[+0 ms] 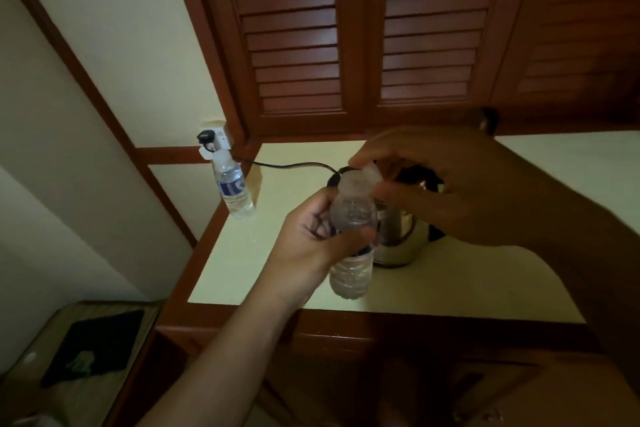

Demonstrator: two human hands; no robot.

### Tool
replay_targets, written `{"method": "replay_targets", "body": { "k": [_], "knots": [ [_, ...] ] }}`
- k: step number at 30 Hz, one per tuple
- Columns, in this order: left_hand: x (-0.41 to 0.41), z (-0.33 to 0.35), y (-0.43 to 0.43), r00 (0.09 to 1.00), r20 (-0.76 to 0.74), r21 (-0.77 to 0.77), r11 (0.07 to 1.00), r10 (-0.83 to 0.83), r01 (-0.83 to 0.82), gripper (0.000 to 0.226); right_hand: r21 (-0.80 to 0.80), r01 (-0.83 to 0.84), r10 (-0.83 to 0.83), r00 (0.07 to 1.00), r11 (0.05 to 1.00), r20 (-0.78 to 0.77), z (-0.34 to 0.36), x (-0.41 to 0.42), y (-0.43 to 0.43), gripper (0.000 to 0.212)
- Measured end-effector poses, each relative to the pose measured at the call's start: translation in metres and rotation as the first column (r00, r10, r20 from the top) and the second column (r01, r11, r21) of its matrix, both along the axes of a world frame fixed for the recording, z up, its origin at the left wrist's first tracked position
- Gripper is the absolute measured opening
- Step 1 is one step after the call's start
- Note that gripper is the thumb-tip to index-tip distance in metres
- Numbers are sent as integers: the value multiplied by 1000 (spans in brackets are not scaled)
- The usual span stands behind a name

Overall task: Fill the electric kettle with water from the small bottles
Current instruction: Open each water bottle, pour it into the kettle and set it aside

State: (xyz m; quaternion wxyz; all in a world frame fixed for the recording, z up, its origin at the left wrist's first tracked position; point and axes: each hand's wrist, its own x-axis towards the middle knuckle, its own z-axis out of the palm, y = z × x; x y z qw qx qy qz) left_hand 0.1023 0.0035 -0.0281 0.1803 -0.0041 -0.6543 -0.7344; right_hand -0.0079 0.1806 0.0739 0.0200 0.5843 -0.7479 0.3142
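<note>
Far left of the kettle (398,236), near the counter's (450,281) left edge, a second small bottle (233,189) stands by the wall socket (213,139), from which a black cord (291,166) runs toward the kettle. My left hand (311,239) grasps the middle of the bottle I'm opening (351,243), holding it upright just left of and in front of the kettle. My right hand (450,187) reaches over the kettle, its fingertips pinching the white cap (370,174) at the bottle's mouth.
</note>
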Motion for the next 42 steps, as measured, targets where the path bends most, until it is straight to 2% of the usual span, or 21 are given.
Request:
{"method": "replay_targets", "body": {
  "k": [5, 6, 8, 10, 13, 16, 19, 20, 22, 24, 26, 29, 33, 37, 42],
  "knots": [
    [0, -15, 18, 998, 38, -48, 998, 41, -40, 32, -265, 292, -187, 915, 919, 357, -73, 17, 41, 24],
    [1, -17, 21, 997, 52, -42, 998, 51, -49, 31, -270, 351, -223, 885, 897, 409, -91, 17, 49, 20],
    [1, -21, 25, 995, 74, -33, 998, 64, -61, 32, -183, 471, -359, 826, 863, 434, -126, 11, 66, 16],
    [1, -24, 29, 993, 97, -36, 997, 73, -70, 34, -42, 555, -501, 778, 831, 379, -158, 1, 81, 14],
    [1, -27, 33, 989, 123, -41, 996, 81, -77, 38, 30, 584, -551, 746, 811, 374, -190, -16, 93, 9],
    [1, -28, 37, 988, 136, -54, 996, 76, -69, 41, 69, 564, -564, 794, 823, 227, -211, -29, 93, 8],
    [0, -29, 40, 985, 147, -54, 995, 91, -84, 41, 116, 551, -563, 804, 826, 191, -215, -34, 90, 7],
    [0, -29, 40, 985, 147, -55, 995, 94, -87, 41, 130, 550, -565, 807, 825, 173, -215, -34, 90, 15],
    [0, -30, 39, 985, 140, -56, 994, 98, -91, 42, 207, 550, -574, 816, 809, 72, -214, -32, 88, 46],
    [1, -30, 38, 984, 130, -72, 991, 121, -112, 44, 307, 590, -614, 789, 746, -25, -211, -29, 85, 72],
    [4, -28, 36, 980, 112, -117, 982, 162, -149, 47, 398, 629, -654, 751, 668, -91, -209, -26, 81, 89],
    [7, -18, 32, 971, 55, -191, 957, 231, -217, 48, 463, 644, -662, 735, 610, -150, -207, -23, 77, 100],
    [7, 6, 21, 964, -31, -264, 928, 264, -263, 45, 496, 646, -643, 737, 581, -206, -208, -25, 75, 102],
    [1, 36, 5, 951, -87, -418, 855, 297, -306, 42, 503, 648, -630, 740, 572, -237, -208, -26, 73, 101],
    [-21, 56, -18, 928, -73, -711, 633, 365, -305, 42, 517, 649, -621, 740, 558, -260, -208, -26, 74, 100]
  ]
}}
